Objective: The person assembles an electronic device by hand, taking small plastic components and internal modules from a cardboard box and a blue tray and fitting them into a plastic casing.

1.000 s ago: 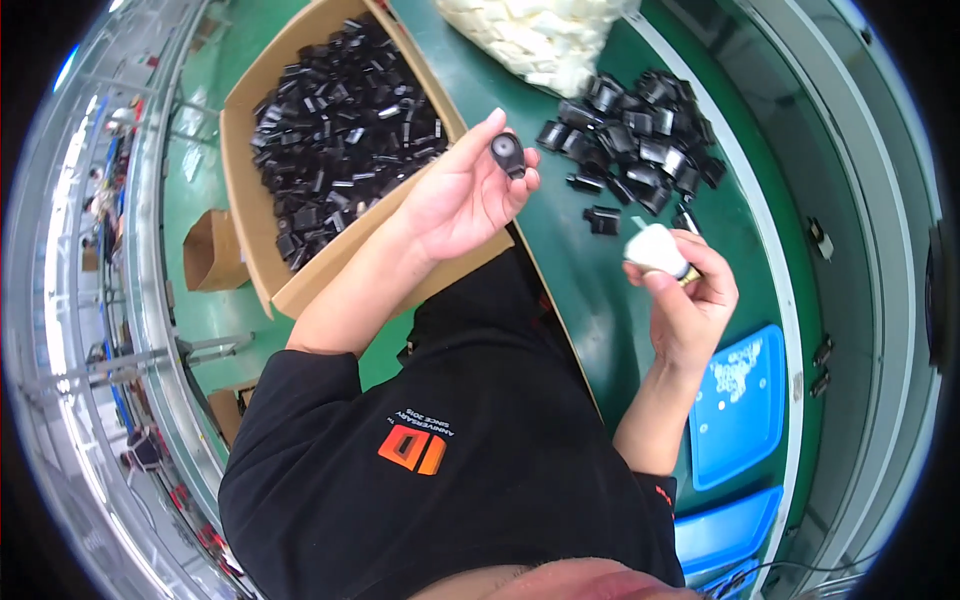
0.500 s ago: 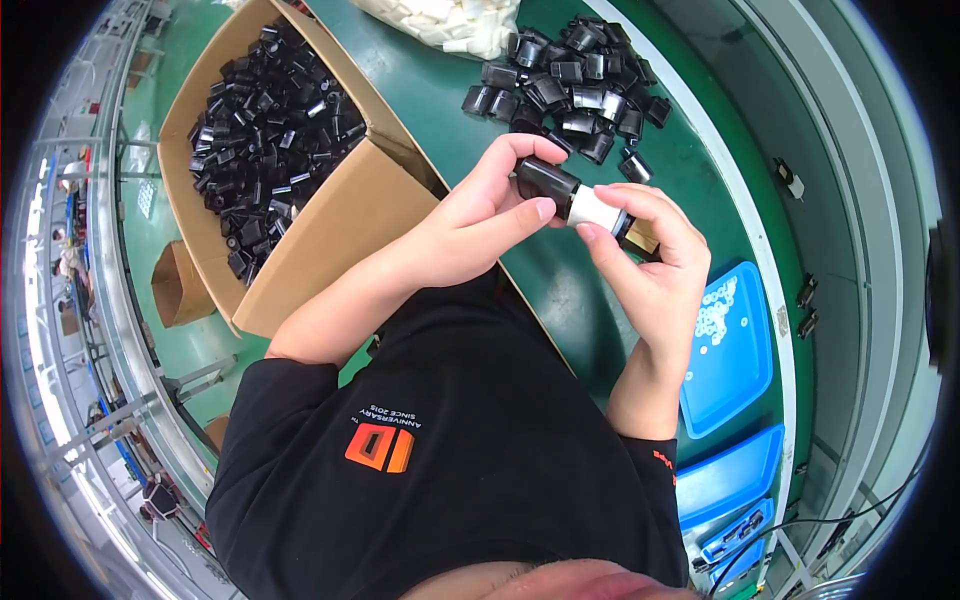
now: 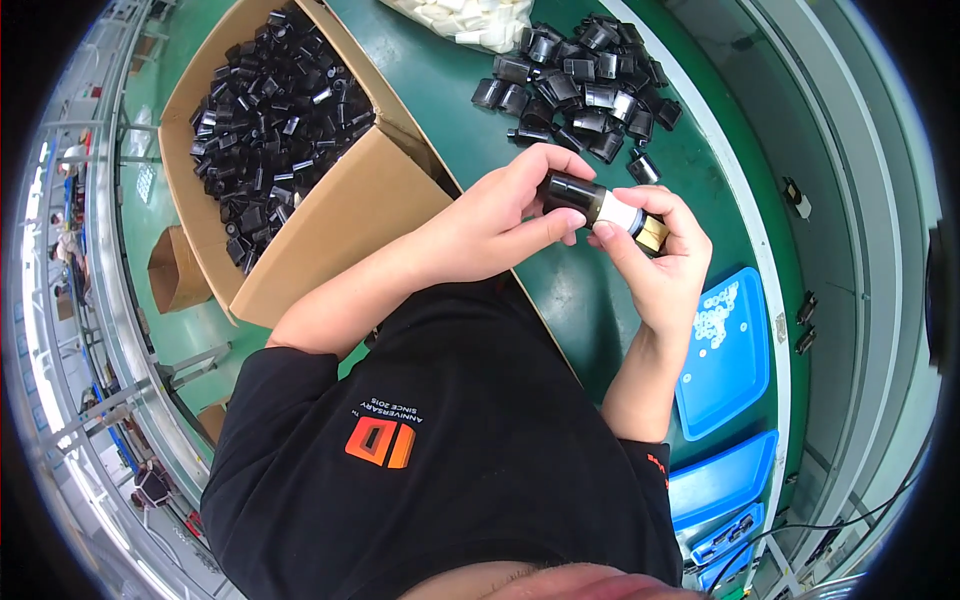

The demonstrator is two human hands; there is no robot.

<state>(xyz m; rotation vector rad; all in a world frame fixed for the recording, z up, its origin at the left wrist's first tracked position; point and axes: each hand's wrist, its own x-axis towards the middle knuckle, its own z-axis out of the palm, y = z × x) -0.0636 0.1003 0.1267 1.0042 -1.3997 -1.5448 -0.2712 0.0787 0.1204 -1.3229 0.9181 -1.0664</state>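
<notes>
My left hand [image 3: 490, 220] grips a glossy black plastic casing [image 3: 573, 193] between thumb and curled fingers. From its right end extends a white sleeve-like piece [image 3: 617, 212], followed by a dark ring and a gold-coloured end [image 3: 653, 234]. My right hand [image 3: 665, 265] pinches this white piece with thumb and fingers. Both parts lie in one line, touching; how far one sits inside the other I cannot tell. They are held above the green table [image 3: 560, 290]. Just beyond my hands lies a heap of similar black casings [image 3: 590, 90].
On my left stands an open cardboard box [image 3: 335, 215] full of black parts. A clear bag of white pieces [image 3: 470, 18] sits at the far edge. To the right, a blue tray [image 3: 725, 385] holds small white rings; more blue trays [image 3: 725, 485] lie nearer me.
Both hands and the held parts have shifted slightly right and toward me. More of the gold end shows beside my right fingers. My grip looks the same.
</notes>
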